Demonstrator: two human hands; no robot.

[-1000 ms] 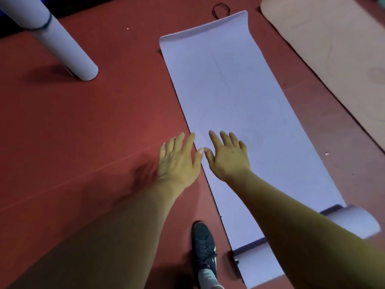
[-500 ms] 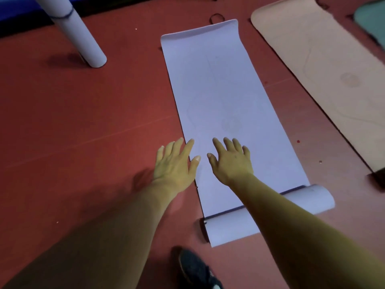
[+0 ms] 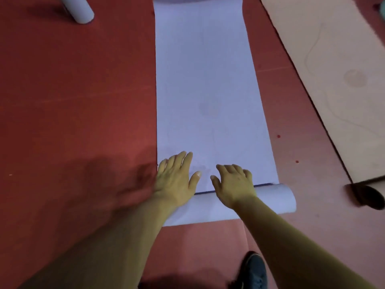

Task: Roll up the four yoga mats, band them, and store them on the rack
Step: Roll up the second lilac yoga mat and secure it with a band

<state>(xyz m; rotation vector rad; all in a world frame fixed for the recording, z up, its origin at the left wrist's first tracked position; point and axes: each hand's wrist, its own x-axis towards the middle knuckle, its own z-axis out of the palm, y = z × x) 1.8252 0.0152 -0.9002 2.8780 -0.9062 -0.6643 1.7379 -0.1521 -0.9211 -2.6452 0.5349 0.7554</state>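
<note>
Pressing lavender mat (image 3: 206, 80) roll, both hands flat, tan mat (image 3: 333, 69) rt

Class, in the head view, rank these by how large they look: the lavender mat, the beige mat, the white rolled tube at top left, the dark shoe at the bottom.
1. lavender mat
2. beige mat, cut off by the frame
3. and 4. unsure: dark shoe and white rolled tube are both cropped

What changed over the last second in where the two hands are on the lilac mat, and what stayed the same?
Both hands drew back toward the roll: the left hand, earlier on the red floor at the mat's edge, now lies on the lilac mat, and the right hand rests against the roll. Neither grips anything. The mat stays mostly flat, and the tan mat is untouched.
</note>
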